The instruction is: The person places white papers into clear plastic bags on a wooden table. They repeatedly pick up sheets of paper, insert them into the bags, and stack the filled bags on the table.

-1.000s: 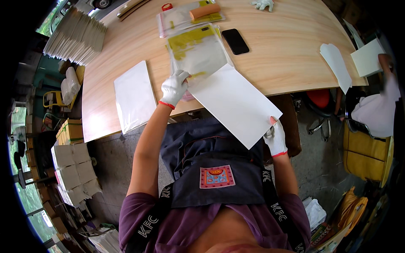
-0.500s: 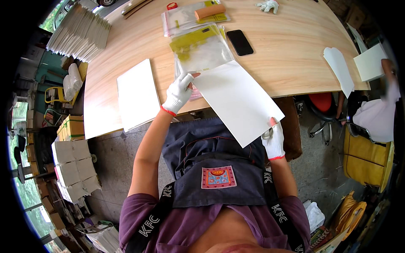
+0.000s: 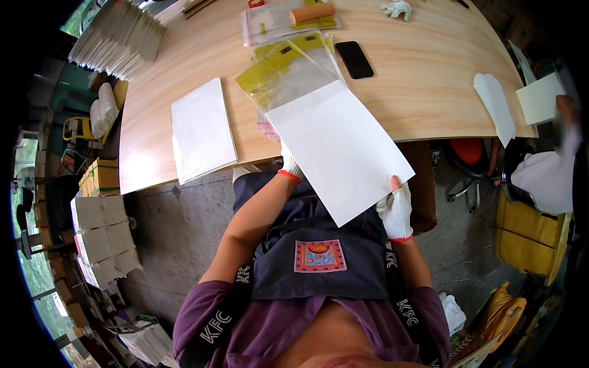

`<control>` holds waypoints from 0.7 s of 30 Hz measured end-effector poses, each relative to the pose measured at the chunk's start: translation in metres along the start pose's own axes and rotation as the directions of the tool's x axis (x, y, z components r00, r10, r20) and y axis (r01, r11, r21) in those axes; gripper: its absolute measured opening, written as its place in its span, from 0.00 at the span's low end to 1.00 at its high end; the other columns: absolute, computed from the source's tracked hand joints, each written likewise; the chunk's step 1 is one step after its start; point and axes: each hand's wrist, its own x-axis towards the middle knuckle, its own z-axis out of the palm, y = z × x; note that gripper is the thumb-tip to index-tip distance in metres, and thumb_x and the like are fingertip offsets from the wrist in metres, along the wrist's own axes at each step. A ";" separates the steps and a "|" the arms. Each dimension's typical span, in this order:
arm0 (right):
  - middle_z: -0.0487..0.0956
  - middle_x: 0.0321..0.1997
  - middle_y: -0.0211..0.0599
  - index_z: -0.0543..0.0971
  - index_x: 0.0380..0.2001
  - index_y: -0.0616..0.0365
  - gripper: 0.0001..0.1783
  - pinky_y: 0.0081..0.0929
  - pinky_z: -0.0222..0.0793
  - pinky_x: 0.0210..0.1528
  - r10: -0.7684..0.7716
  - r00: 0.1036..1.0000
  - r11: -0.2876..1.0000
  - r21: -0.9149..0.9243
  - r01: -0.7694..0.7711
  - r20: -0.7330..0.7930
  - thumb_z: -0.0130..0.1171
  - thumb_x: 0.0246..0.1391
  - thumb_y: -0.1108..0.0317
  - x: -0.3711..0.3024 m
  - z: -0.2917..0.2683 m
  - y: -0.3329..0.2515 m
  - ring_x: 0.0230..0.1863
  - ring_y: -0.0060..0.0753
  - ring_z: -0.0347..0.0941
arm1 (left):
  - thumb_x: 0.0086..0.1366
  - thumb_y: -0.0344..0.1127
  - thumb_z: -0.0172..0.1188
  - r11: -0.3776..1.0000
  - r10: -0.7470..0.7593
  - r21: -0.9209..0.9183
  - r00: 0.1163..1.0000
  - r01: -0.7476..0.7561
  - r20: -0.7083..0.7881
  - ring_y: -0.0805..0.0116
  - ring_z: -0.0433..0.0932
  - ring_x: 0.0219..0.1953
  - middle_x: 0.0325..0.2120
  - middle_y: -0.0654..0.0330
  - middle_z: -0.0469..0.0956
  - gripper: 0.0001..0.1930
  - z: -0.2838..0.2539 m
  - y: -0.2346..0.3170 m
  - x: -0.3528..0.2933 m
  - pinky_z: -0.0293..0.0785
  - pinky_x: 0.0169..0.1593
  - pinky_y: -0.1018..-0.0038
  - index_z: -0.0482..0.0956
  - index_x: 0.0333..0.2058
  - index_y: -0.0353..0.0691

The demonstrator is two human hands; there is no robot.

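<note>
A white rectangular sheet or thin stack of sheets is tilted over the table's near edge. My right hand, in a white glove, pinches its near right corner with the thumb on top. My left hand, gloved as well, is at the sheet's left edge; its fingers are hidden under the sheet. Clear plastic bags with a yellow-green band lie beyond the sheet and partly beneath it, the top one slanted to the left. To the left, a white flat pack with a glossy surface lies on the wooden table.
A black phone lies right of the bags. Farther back are an orange-brown cylinder on more bags and a loose white glove. A tall paper stack stands far left. At the right edge another person's arm is near a white block.
My left hand has left the sheet's far left corner and moved nearer, under its left edge. The top plastic bag has swung left. My right hand keeps its hold on the sheet.
</note>
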 end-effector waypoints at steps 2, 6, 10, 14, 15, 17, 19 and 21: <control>0.76 0.29 0.31 0.69 0.46 0.59 0.16 0.15 0.58 0.15 0.008 1.000 1.000 -0.031 -0.008 -0.010 0.46 0.64 0.58 0.001 0.000 0.001 0.17 0.17 0.68 | 0.69 0.53 0.38 0.997 -0.063 -0.042 0.997 0.061 -0.037 0.56 0.74 0.48 0.51 0.50 0.71 0.26 -0.007 -0.009 -0.004 0.74 0.50 0.62 0.63 0.56 0.40; 0.77 0.28 0.34 0.70 0.44 0.59 0.16 0.16 0.63 0.14 0.005 1.000 0.993 -0.120 -0.003 0.014 0.46 0.65 0.57 0.011 -0.007 0.018 0.17 0.21 0.70 | 0.70 0.53 0.35 0.993 -0.120 -0.008 0.979 0.121 -0.166 0.55 0.71 0.54 0.52 0.50 0.70 0.27 -0.017 -0.039 -0.033 0.71 0.53 0.61 0.64 0.57 0.38; 0.77 0.39 0.45 0.69 0.48 0.61 0.15 0.34 0.80 0.30 0.196 0.972 0.980 -0.020 -0.200 -0.132 0.48 0.63 0.64 0.041 -0.022 0.076 0.33 0.37 0.78 | 0.68 0.43 0.48 0.643 0.230 0.749 0.973 -0.161 0.013 0.60 0.78 0.42 0.47 0.51 0.75 0.21 -0.047 -0.082 -0.068 0.77 0.42 0.71 0.68 0.53 0.36; 0.67 0.53 0.56 0.58 0.58 0.67 0.23 0.46 0.66 0.61 0.078 0.996 0.825 0.558 -0.083 0.034 0.45 0.62 0.70 0.068 -0.002 0.113 0.53 0.54 0.69 | 0.66 0.31 0.48 0.816 0.053 0.557 0.937 0.158 -0.344 0.74 0.79 0.24 0.32 0.59 0.80 0.09 -0.029 -0.077 -0.069 0.77 0.27 0.78 0.75 0.42 0.37; 0.68 0.53 0.55 0.58 0.58 0.67 0.23 0.46 0.67 0.60 0.159 0.986 0.816 0.555 -0.158 0.046 0.44 0.63 0.69 0.067 0.007 0.115 0.53 0.53 0.70 | 0.66 0.27 0.44 0.798 0.050 0.565 0.909 0.213 -0.414 0.70 0.79 0.27 0.33 0.58 0.79 0.10 -0.021 -0.069 -0.062 0.78 0.30 0.74 0.73 0.42 0.39; 0.70 0.51 0.51 0.59 0.58 0.67 0.23 0.44 0.71 0.54 0.312 0.945 0.861 0.393 -0.324 0.096 0.41 0.65 0.65 0.056 0.025 0.113 0.48 0.47 0.72 | 0.67 0.29 0.44 0.826 -0.052 0.495 0.912 0.268 -0.407 0.67 0.79 0.33 0.35 0.60 0.77 0.10 -0.027 -0.053 -0.061 0.79 0.35 0.71 0.72 0.44 0.39; 0.76 0.38 0.41 0.66 0.54 0.64 0.19 0.29 0.75 0.35 0.300 0.922 0.953 -0.034 -0.301 0.246 0.42 0.65 0.63 0.050 0.032 0.104 0.32 0.30 0.76 | 0.67 0.31 0.46 0.893 -0.185 0.338 0.927 0.297 -0.325 0.64 0.79 0.34 0.35 0.60 0.77 0.10 -0.041 -0.039 -0.075 0.79 0.37 0.66 0.71 0.44 0.40; 0.77 0.28 0.34 0.72 0.50 0.59 0.17 0.20 0.69 0.24 0.295 0.904 0.871 -0.477 -0.121 0.309 0.44 0.65 0.61 0.054 0.041 0.091 0.22 0.21 0.72 | 0.67 0.35 0.50 0.842 -0.078 0.448 0.890 0.300 -0.450 0.66 0.79 0.30 0.35 0.59 0.78 0.10 -0.021 -0.021 -0.088 0.79 0.34 0.69 0.72 0.44 0.40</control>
